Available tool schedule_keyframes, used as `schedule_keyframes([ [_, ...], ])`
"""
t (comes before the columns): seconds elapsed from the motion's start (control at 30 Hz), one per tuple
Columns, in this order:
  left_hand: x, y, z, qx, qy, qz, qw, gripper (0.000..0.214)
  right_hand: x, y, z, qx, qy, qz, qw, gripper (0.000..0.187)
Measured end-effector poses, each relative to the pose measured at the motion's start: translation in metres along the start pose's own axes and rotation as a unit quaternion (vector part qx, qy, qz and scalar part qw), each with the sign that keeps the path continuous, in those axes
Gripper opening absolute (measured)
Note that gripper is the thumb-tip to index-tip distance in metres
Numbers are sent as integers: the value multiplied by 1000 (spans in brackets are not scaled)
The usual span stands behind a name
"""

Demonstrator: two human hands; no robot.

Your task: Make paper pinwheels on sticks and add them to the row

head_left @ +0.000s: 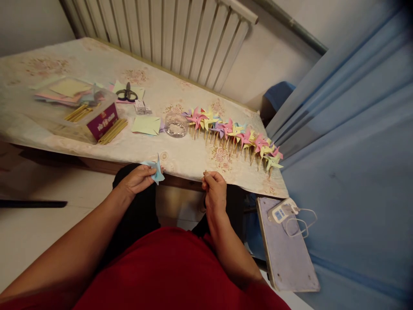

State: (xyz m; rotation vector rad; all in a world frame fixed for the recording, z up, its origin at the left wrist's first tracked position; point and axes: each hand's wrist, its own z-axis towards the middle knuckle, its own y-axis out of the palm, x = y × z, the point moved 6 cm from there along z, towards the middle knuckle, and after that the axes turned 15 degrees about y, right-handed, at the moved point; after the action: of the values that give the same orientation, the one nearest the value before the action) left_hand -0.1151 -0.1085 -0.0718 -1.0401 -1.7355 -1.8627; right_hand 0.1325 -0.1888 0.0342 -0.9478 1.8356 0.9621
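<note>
Near the table's front edge, my left hand (142, 177) pinches a blue paper pinwheel head (158, 171) with folded blades. My right hand (214, 189) is closed, thumb against forefinger, around something too small to make out. Between and beyond the hands, a clear round dish (176, 125) holds small shiny pieces. To its left lies a stack of pale yellow-green paper squares (146, 125). Finished pinwheels (227, 128) in pink, yellow and purple on thin sticks lie in a row to the right.
On the left, a clear plastic box (77, 125) holds coloured paper and sticks. A bundle of sticks (112, 131) lies beside it, and black scissors (127, 92) farther back. A power strip (283, 210) with a white cable rests on a board at the right, near blue curtains (361, 129).
</note>
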Motion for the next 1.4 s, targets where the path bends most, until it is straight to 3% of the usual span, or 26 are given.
schedule_keyframes([
  [1.4,1,2,-2,-1,6,-4,1000,25,3,-8,1,38,4,-13,999,19],
])
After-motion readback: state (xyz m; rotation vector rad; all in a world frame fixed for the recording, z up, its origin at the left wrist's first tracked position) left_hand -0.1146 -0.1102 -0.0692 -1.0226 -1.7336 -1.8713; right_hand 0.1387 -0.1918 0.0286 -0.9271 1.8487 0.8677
